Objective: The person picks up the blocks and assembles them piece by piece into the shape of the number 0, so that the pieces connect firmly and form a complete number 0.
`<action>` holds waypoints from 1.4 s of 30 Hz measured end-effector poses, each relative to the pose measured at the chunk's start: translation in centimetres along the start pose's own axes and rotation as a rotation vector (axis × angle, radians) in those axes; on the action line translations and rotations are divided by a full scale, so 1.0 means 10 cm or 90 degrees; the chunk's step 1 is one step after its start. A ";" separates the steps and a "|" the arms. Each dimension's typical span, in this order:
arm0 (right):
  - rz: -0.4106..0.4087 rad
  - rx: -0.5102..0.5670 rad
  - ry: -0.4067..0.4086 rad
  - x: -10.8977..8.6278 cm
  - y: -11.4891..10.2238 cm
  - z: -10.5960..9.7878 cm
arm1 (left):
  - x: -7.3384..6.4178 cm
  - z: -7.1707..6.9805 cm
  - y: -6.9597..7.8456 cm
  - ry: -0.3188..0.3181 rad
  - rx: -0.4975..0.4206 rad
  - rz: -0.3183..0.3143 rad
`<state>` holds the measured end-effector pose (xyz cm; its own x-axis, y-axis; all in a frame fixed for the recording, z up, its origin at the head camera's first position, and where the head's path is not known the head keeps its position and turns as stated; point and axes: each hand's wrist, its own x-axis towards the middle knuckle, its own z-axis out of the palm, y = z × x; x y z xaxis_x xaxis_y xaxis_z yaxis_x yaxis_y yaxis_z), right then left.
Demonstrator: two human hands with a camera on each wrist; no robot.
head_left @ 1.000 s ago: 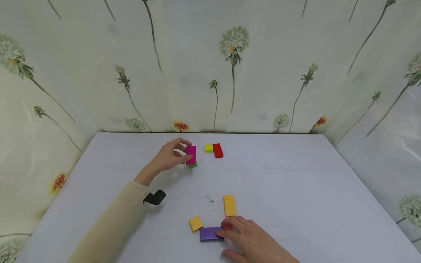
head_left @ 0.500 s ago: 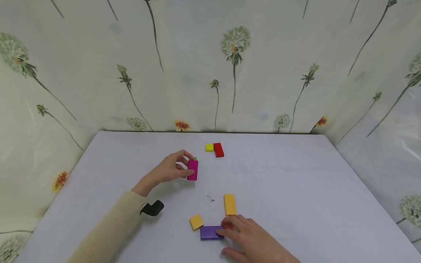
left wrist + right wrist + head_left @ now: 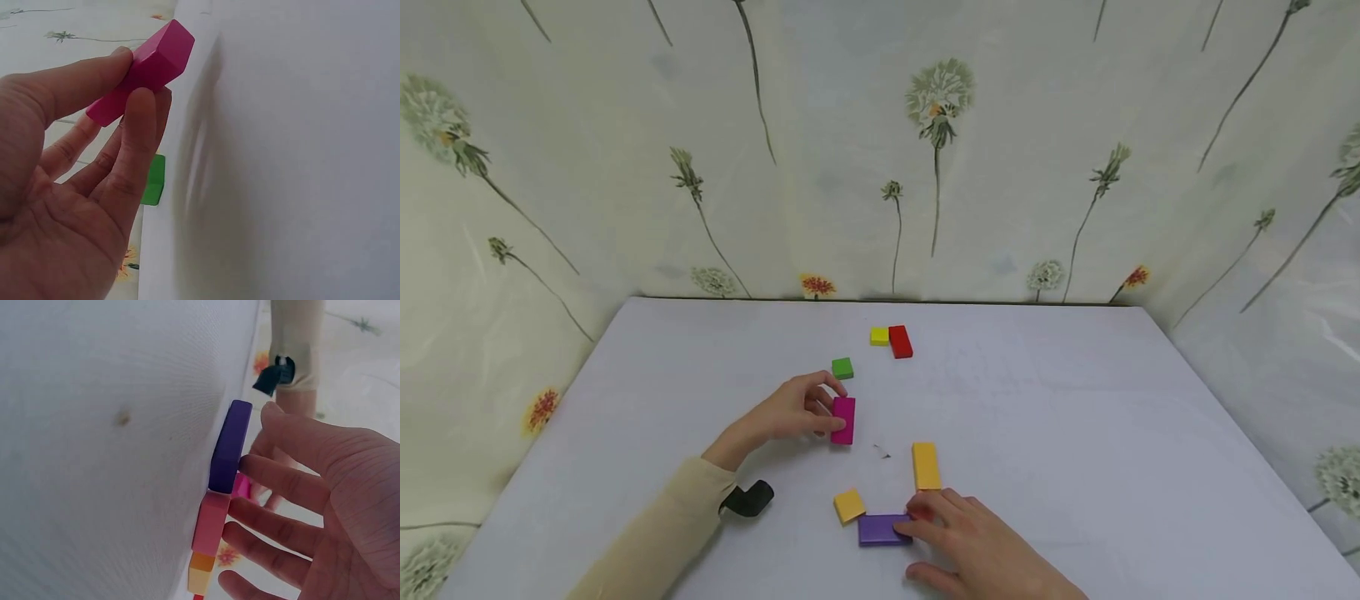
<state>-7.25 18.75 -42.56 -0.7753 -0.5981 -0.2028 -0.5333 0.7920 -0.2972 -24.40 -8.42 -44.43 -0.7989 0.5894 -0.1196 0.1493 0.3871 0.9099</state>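
My left hand [image 3: 790,412] pinches a magenta rectangular block [image 3: 844,421] between thumb and fingers. In the left wrist view, a shadow falls on the table beside the raised block [image 3: 147,72]. My right hand [image 3: 977,546] has its fingers spread, fingertips at a purple block [image 3: 878,531] and a pinkish-red block [image 3: 211,524]; in the head view the latter is mostly hidden under the fingers. Beyond it an orange-yellow long block [image 3: 927,467] continues the line. A smaller orange-yellow block [image 3: 849,506] touches the purple one's far left corner.
A green block [image 3: 842,367] lies just beyond the left hand. Farther back, a small yellow block [image 3: 879,336] sits against a red block [image 3: 901,342]. The white table [image 3: 1060,400] meets a flower-printed backdrop [image 3: 850,150]. A black strap [image 3: 749,499] sticks out from the left sleeve.
My left hand has brought the magenta block nearer to me, away from the green block, which now shows fully. The right hand and the blocks near it have stayed put.
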 end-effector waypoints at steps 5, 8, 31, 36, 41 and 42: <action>-0.002 0.000 -0.001 0.00 0.00 0.01 | -0.02 0.06 -0.06 -0.018 0.004 0.008; -0.004 -0.002 -0.001 0.00 0.01 0.01 | -0.02 0.09 -0.09 -0.022 0.011 0.017; -0.001 -0.001 -0.003 0.02 0.00 -0.01 | -0.12 0.21 -0.08 0.016 0.207 0.037; 0.001 0.004 -0.004 0.02 0.00 -0.01 | -0.15 0.24 -0.05 -0.009 0.224 0.049; -0.007 0.003 0.009 0.01 0.01 0.00 | -0.17 0.25 -0.05 -0.017 0.235 0.065; -0.011 0.001 0.016 0.01 0.01 0.01 | -0.17 0.25 -0.05 -0.018 0.237 0.067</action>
<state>-7.36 18.78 -42.70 -0.7748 -0.6078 -0.1737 -0.5457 0.7818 -0.3016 -21.65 -7.85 -45.64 -0.7520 0.6574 -0.0484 0.4359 0.5509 0.7117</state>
